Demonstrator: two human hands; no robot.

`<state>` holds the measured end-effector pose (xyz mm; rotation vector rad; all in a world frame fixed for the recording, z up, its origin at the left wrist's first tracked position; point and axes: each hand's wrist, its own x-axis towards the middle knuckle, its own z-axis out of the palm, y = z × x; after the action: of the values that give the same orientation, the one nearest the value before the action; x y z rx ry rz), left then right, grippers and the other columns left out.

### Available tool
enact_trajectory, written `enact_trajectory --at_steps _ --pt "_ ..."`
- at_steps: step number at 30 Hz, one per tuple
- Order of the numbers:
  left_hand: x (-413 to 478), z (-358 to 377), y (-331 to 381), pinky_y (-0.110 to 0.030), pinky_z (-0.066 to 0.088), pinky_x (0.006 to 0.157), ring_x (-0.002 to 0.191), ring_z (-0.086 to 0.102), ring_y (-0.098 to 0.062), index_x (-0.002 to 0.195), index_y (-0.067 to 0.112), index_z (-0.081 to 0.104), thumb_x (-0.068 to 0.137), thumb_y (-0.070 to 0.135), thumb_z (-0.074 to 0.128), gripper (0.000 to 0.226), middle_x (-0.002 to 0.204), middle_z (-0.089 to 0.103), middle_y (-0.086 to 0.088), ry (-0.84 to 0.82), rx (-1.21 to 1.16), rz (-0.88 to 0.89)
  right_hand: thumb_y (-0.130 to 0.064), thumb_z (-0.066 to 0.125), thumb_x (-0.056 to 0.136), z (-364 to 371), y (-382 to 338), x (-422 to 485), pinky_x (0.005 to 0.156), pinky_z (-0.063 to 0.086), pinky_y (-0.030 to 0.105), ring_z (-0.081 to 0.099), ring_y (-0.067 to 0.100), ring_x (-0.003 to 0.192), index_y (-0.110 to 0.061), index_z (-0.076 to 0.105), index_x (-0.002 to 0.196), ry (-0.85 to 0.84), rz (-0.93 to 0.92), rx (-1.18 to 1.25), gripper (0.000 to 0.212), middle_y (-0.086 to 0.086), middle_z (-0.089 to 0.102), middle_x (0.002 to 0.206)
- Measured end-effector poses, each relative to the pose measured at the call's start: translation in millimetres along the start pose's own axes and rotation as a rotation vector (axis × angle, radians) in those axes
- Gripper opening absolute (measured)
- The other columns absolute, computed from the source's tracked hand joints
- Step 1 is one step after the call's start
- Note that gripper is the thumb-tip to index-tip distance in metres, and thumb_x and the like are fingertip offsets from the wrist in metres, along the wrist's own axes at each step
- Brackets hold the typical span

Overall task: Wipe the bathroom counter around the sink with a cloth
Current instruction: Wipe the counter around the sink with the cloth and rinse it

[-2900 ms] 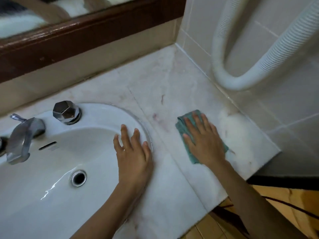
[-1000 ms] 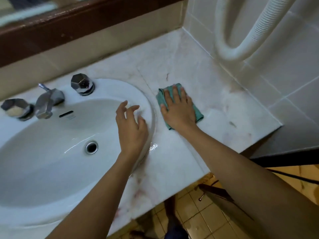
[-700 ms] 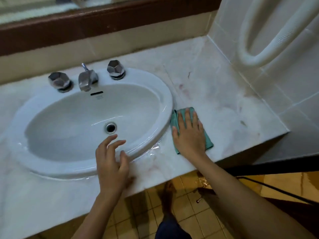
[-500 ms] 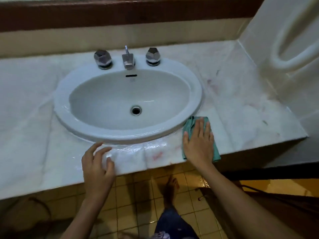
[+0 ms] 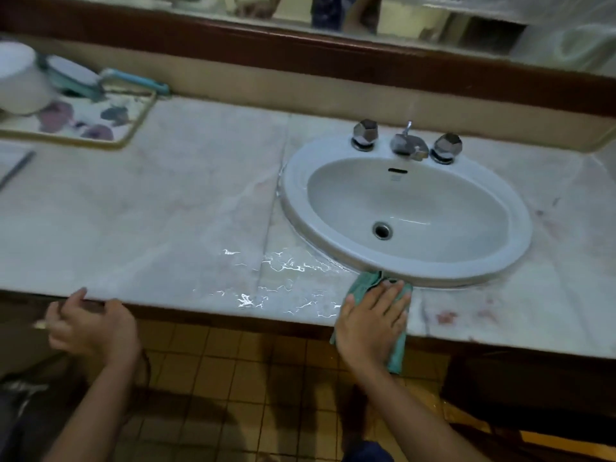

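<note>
A: What sat far left, abt 10 o'clock on the counter [image 5: 140, 208]?
B: A floral tray [image 5: 100, 125] w/ a white container [image 5: 20, 78] on its left end and a teal-handled brush [image 5: 83, 78] lying along the back. All blurred, so no finer detail.

A: And the left hand [image 5: 90, 328]?
B: At abt 8 o'clock, at the counter's front edge. Fingers loosely curled, fingertips on the lip, holding nothing that could be made out.

A: Middle of the counter?
B: Marble slab w/ a seam running front to back. Wet film [image 5: 283, 288] glinted near the front edge, btwn the two hands, just left of the cloth.

A: Where was the cloth [image 5: 366, 285]?
B: Abt 6 o'clock of the sink [image 5: 520, 228], touching the basin's front rim. The teal cloth draped over the counter edge, one end hanging below.

A: Right hand [image 5: 373, 321]?
B: Flat on the cloth, fingers spread, palm pressing it down on the counter rather than pinching it.

A: The sink itself?
B: White oval basin, drain [image 5: 382, 231] near centre. At its 12 o'clock, a chrome spout [image 5: 410, 146] btwn two faceted knobs [image 5: 365, 133].

A: Far right?
B: Reddish stains [image 5: 446, 316] on the marble at abt 4 o'clock of the sink.
</note>
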<state>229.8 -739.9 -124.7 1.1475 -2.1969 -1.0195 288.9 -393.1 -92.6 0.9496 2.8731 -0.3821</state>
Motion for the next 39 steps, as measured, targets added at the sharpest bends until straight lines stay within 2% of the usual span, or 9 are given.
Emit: enact_trajectory --at_steps 4,7,9,12,14,20,27,35,39 --pt "50 6 -7 -0.048 0.033 0.11 0.137 0.031 -0.036 0.128 0.022 0.052 0.078 0.027 0.049 0.051 0.152 0.029 -0.003 0.072 -0.098 -0.188 -0.046 0.019 0.095 21 -58 -13 0.117 0.011 0.052 0.002 0.041 0.146 -0.001 0.014 0.151 0.015 -0.25 -0.039 0.071 0.024 0.003 0.158" --pt "120 49 -82 -0.056 0.043 0.099 0.123 0.048 -0.043 0.124 0.022 0.054 0.075 0.033 0.048 0.05 0.139 0.046 -0.014 0.138 -0.472 -0.527 -0.046 0.019 0.097 29 -91 -2 0.114 0.008 0.049 0.002 0.038 0.147 -0.009 0.013 0.152 -0.015 -0.501 -0.096 0.066 0.02 0.004 0.159" --pt "156 79 -134 -0.054 0.034 0.101 0.123 0.044 -0.051 0.123 0.002 0.052 0.086 0.023 0.047 0.043 0.132 0.047 -0.028 0.136 -0.492 -0.411 -0.046 0.022 0.098 31 -117 17 0.113 0.008 0.047 0.005 0.036 0.147 -0.012 0.016 0.152 -0.013 -0.605 -0.104 0.064 0.019 0.007 0.159" --pt "135 47 -41 -0.041 0.04 0.101 0.121 0.048 -0.033 0.127 0.025 0.05 0.084 0.042 0.048 0.046 0.143 0.039 -0.012 0.272 -0.324 -0.461 -0.046 0.022 0.097 34 -162 57 0.117 0.001 0.043 0.001 0.033 0.148 -0.014 0.014 0.153 -0.022 -0.672 -0.086 0.065 0.016 0.005 0.16" --pt "117 34 19 -0.034 0.036 0.102 0.122 0.044 -0.025 0.132 0.024 0.045 0.09 0.036 0.047 0.043 0.15 0.027 -0.005 0.264 -0.177 -0.392 -0.045 0.022 0.097 38 -202 86 0.118 0.0 0.043 -0.001 0.033 0.148 -0.014 0.012 0.153 -0.033 -0.66 -0.076 0.065 0.016 0.003 0.16" --pt "115 35 19 -0.042 0.033 0.106 0.128 0.038 -0.039 0.139 0.011 0.037 0.098 0.028 0.044 0.045 0.156 0.016 -0.014 0.174 0.03 -0.28 -0.041 0.024 0.098 43 -315 192 0.118 0.004 0.049 0.002 0.04 0.146 -0.01 0.013 0.153 -0.02 -0.46 -0.08 0.064 0.022 0.005 0.159" --pt "115 38 24 -0.049 0.042 0.092 0.117 0.046 -0.045 0.134 0.01 0.039 0.098 0.027 0.047 0.041 0.156 0.015 -0.018 0.192 0.083 -0.245 -0.042 0.018 0.1 47 -408 247 0.118 0.001 0.05 -0.004 0.037 0.147 -0.013 0.005 0.154 -0.089 -0.613 -0.153 0.063 0.017 -0.004 0.16" --pt "117 34 24 -0.053 0.043 0.098 0.125 0.042 -0.044 0.133 0.017 0.039 0.092 0.036 0.047 0.045 0.155 0.016 -0.014 0.154 0.065 -0.265 -0.046 0.031 0.096 68 -324 39 0.118 0.013 0.048 0.005 0.031 0.148 -0.02 0.021 0.152 -0.227 -1.313 -0.155 0.063 0.01 0.009 0.161" --pt "114 32 32 -0.047 0.041 0.102 0.129 0.039 -0.04 0.135 0.012 0.039 0.094 0.029 0.051 0.046 0.156 0.014 -0.016 0.145 0.033 -0.269 -0.051 0.032 0.096 50 -267 65 0.114 0.016 0.046 0.013 0.024 0.148 -0.031 0.027 0.15 -0.271 -1.529 -0.232 0.058 0.001 0.015 0.161"
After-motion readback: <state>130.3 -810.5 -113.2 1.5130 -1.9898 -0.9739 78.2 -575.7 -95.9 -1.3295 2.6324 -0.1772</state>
